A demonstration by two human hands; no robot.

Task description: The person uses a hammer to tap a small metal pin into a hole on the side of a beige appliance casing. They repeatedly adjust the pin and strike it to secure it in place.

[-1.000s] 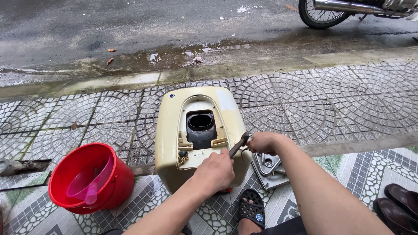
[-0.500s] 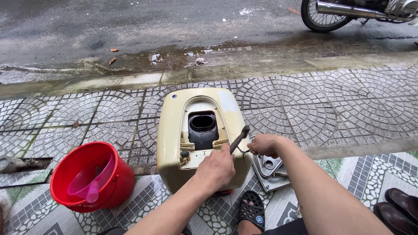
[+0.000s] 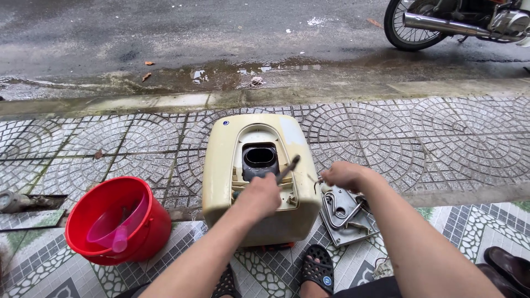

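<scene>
While the left hand (image 3: 259, 196) grasps a tool (image 3: 288, 168), the cream casing (image 3: 221, 165) lies beneath.

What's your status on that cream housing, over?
Left hand grips a dark tool over the cream housing. Right hand beside it, above metal plate. Red bucket stands left.

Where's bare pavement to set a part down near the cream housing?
Free: the patterned tiles between the cream housing and the curb, and the wide stretch to its right, past the right hand. Some bare tiles left, above the red bucket. Crowded: near side, with metal plate, sandals and the dark shoe.
</scene>
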